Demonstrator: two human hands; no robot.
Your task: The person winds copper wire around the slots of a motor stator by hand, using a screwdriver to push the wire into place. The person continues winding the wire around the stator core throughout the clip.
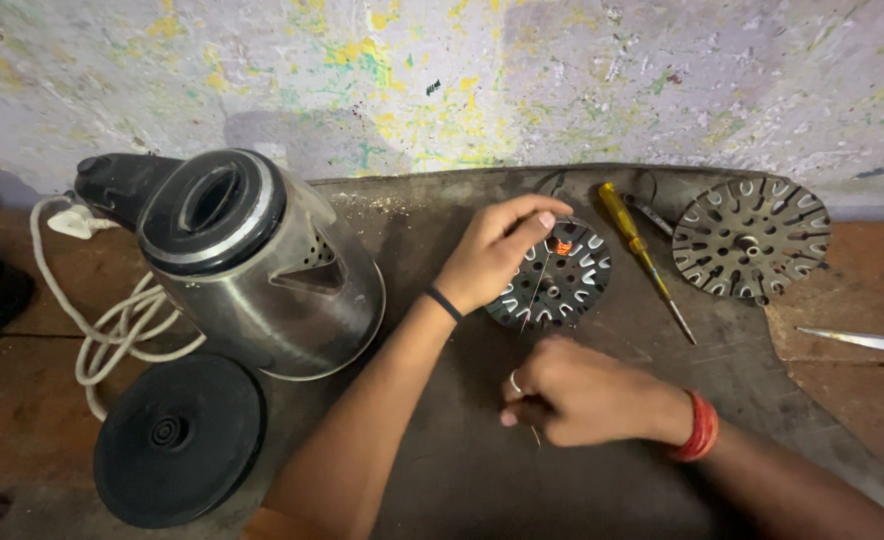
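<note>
Head view. Landmark: the slotted stator disc (554,280) lying flat on the dark mat (442,470).

My left hand (492,255) rests on the disc's near-left edge, fingers curled, thumb and forefinger pinched together over the disc's upper part, right at a small coil of copper-orange winding (562,246) seated in the slots. A black band sits on that wrist.

My right hand (577,390) lies on the mat just below the disc, closed in a loose fist, ring on one finger, red thread band at the wrist. A thin wire (536,285) runs from the winding down across the disc face to this fist; a short end shows beneath the fingers. The fist appears clamped on the wire, though the contact point itself is hidden.

Right of the disc: a yellow-handled screwdriver (640,252) lying aslant, tip pointing away from the wall. Further right, a second slotted disc (752,238), bare of winding. Beyond it, well apart, a metal blade tip (862,342) at the frame edge.

Left of the disc: a steel electric kettle (252,265) tipped on its side, lid black. Below the kettle, its round black base (177,440). A white cord (112,325) lies looped at the kettle's far left.
</note>
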